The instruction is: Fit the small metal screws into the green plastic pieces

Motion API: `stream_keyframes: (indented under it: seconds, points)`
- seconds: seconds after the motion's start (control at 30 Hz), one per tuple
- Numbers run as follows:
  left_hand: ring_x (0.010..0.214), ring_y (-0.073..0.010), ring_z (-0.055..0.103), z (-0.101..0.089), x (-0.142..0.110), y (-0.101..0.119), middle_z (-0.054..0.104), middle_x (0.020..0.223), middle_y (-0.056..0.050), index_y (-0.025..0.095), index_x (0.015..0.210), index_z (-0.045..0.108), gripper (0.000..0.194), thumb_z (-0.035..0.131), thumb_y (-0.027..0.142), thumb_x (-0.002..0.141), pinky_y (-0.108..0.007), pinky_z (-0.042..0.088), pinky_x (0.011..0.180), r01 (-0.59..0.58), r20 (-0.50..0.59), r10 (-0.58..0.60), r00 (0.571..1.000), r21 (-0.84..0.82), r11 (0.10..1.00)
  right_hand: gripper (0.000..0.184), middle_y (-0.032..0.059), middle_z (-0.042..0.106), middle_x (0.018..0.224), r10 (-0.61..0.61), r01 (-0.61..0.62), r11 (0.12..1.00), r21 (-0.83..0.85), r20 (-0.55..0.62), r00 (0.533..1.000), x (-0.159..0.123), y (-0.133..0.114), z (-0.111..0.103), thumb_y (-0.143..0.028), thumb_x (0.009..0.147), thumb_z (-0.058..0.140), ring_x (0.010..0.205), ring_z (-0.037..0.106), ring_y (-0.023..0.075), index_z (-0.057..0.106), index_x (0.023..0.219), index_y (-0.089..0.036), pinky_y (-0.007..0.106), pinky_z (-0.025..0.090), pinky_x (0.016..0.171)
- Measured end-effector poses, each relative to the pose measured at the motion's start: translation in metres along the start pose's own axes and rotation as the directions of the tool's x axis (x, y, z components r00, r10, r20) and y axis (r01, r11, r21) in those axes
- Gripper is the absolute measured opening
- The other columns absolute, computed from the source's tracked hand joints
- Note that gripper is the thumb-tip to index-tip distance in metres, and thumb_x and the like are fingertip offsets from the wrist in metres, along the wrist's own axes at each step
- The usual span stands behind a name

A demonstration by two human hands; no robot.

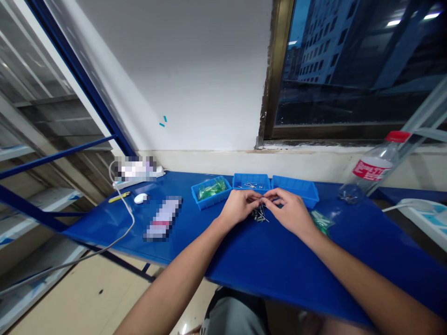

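Observation:
My left hand (240,204) and my right hand (288,209) meet fingertip to fingertip above the blue table. Each hand's thumb and fingers are closed in a pinch; whatever lies between them is too small to make out. Just beneath sits a small pile of metal parts (259,214) with thin shafts, resembling pop rivets, partly covered by my fingers. Behind the hands stands a blue bin (251,177) with several thin metal pins inside. To its left, another blue bin (213,201) holds green-tinted clear plastic bags (212,188). A third blue bin (296,188) is behind my right hand.
Green plastic packets (321,222) lie beside my right forearm. A red-capped bottle (372,170) stands back right, near a white power strip (424,221). On the left are a blurred-out flat object (164,217), a white mouse (140,198), a yellow cutter (119,197) and a cable (127,228).

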State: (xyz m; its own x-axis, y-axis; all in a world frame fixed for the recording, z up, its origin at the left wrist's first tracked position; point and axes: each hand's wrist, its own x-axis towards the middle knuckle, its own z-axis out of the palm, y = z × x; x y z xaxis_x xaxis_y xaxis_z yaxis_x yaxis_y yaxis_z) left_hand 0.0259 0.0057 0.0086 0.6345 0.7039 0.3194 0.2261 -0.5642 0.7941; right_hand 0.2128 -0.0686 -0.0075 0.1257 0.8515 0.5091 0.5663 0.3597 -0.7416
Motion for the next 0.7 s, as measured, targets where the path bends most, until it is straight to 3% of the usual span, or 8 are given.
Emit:
stream_keyframes:
  seconds: [0.1, 0.2, 0.27, 0.37, 0.5, 0.6, 0.7]
  points:
    - [0.085, -0.0185, 0.079, 0.001, 0.0, 0.001, 0.083, 0.095, -0.006, 0.015, 0.1, 0.079, 0.015, 0.072, 0.015, 0.087, -0.029, 0.063, 0.083, -0.024, -0.033, 0.025, 0.999, 0.013, 1.0, 0.016, 0.0067, 0.076, 0.094, 0.036, -0.037, 0.999, 0.017, 0.026, 0.999, 0.0, 0.001, 0.001, -0.035, 0.089, 0.066, 0.078, 0.072, 0.0214, 0.072, 0.097, -0.021, 0.037, 0.063, 0.073]
    - [0.089, -0.0182, 0.079, 0.002, 0.0, 0.003, 0.082, 0.1, -0.007, 0.014, 0.115, 0.075, 0.031, 0.071, 0.009, 0.085, -0.03, 0.063, 0.085, -0.041, -0.057, 0.039, 0.998, -0.026, 0.999, 0.017, 0.0066, 0.074, 0.093, 0.043, -0.044, 0.999, 0.025, 0.039, 0.998, 0.0, -0.002, 0.002, -0.029, 0.087, 0.065, 0.078, 0.07, 0.0199, 0.07, 0.101, -0.021, 0.034, 0.062, 0.07]
    - [0.089, -0.0186, 0.079, 0.001, 0.0, 0.005, 0.082, 0.102, -0.008, 0.014, 0.12, 0.073, 0.032, 0.07, 0.014, 0.088, -0.03, 0.062, 0.085, -0.042, -0.068, 0.04, 0.997, -0.034, 0.999, 0.021, 0.0065, 0.071, 0.091, 0.018, -0.019, 1.0, 0.005, 0.04, 0.999, 0.0, -0.004, 0.001, -0.027, 0.088, 0.062, 0.075, 0.068, 0.0187, 0.07, 0.105, -0.02, 0.032, 0.06, 0.067]
    - [0.083, -0.0188, 0.077, -0.002, -0.002, 0.011, 0.082, 0.096, -0.008, 0.014, 0.11, 0.077, 0.025, 0.067, 0.032, 0.096, -0.028, 0.06, 0.078, -0.013, -0.059, 0.014, 0.998, 0.02, 1.0, 0.019, 0.007, 0.069, 0.091, -0.025, 0.026, 0.999, -0.038, 0.035, 0.999, 0.0, -0.004, -0.001, -0.029, 0.091, 0.06, 0.073, 0.066, 0.0181, 0.073, 0.102, -0.02, 0.032, 0.059, 0.066]
    - [0.07, -0.0178, 0.073, -0.006, -0.004, 0.016, 0.079, 0.08, -0.007, 0.013, 0.098, 0.079, 0.043, 0.058, 0.05, 0.101, -0.025, 0.055, 0.066, 0.03, 0.044, -0.032, 0.999, 0.031, 0.999, 0.015, 0.0068, 0.071, 0.097, -0.038, 0.039, 0.999, -0.029, 0.024, 0.999, 0.001, -0.001, -0.002, -0.031, 0.091, 0.063, 0.077, 0.068, 0.0191, 0.073, 0.098, -0.022, 0.034, 0.061, 0.071]
    - [0.075, -0.0188, 0.075, -0.005, -0.004, 0.013, 0.08, 0.085, -0.006, 0.014, 0.103, 0.08, 0.04, 0.06, 0.048, 0.1, -0.024, 0.056, 0.068, 0.013, 0.085, -0.014, 0.996, 0.01, 1.0, 0.015, 0.0066, 0.073, 0.105, -0.045, 0.045, 0.999, -0.007, 0.053, 0.998, 0.001, -0.001, -0.003, -0.027, 0.091, 0.062, 0.079, 0.071, 0.0185, 0.073, 0.101, -0.023, 0.035, 0.063, 0.077]
    - [0.087, -0.0217, 0.078, -0.004, -0.002, 0.007, 0.082, 0.097, -0.008, 0.015, 0.111, 0.08, 0.03, 0.065, 0.038, 0.098, -0.027, 0.059, 0.076, 0.023, 0.05, -0.022, 0.999, -0.021, 1.0, 0.017, 0.0068, 0.075, 0.107, -0.031, 0.03, 0.999, 0.021, 0.054, 0.998, 0.0, -0.003, -0.002, -0.029, 0.094, 0.06, 0.082, 0.074, 0.0194, 0.073, 0.104, -0.023, 0.036, 0.064, 0.079]
